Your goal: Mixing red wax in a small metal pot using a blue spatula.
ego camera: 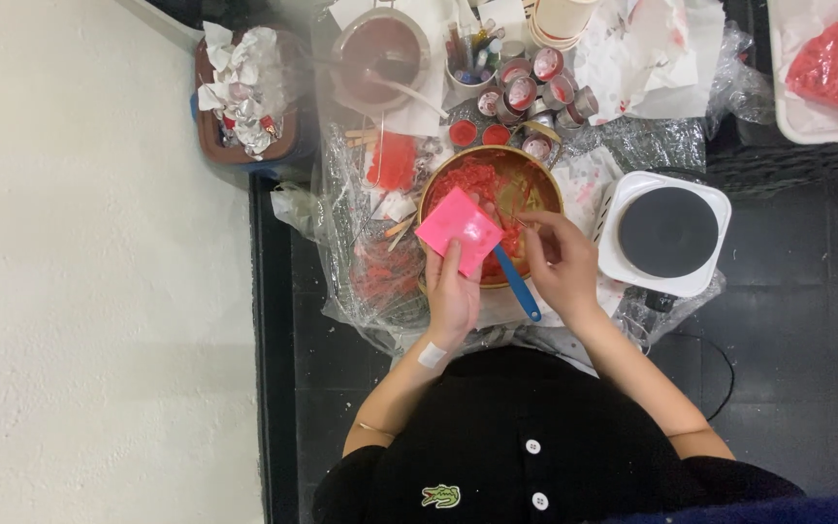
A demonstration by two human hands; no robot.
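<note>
Item: pink mould [459, 230]. Flat, square, matte pink with pale speckles, tilted over the near left rim of the bowl. My left hand [452, 291] grips it from below, thumb laid up its face and fingers closed behind it.

Item: bowl [539, 173]. Round, brass-coloured metal with a thin rim, holding lumpy, wet-looking red material [472, 180] with a greenish smear on the far side.

Item: blue-handled tool [518, 284]. Slim, smooth plastic handle running from the bowl toward me and past its near rim. My right hand [563, 264] lies over the bowl's near right edge, fingers curled in tight around something small; I cannot tell whether they touch the handle.

Item: hot plate [668, 232]. White, rounded square body with a dull black disc on top, just right of the bowl.

Item: small cups [533, 85]. Round, with red-stained insides, clustered beyond the bowl.

Item: pot [380, 50]. Round metal, with a reddish lining, at the far left.

Item: plastic sheet [346, 243]. Clear, crinkled, smeared red, spread under everything.

Item: brown box [244, 107]. Filled with crumpled foil scraps, at the left corner.

Open room: dark table surface [807, 291] bare to the right of the hot plate; left of the sheet the table ends close by at a straight edge against pale floor [99, 291].
</note>
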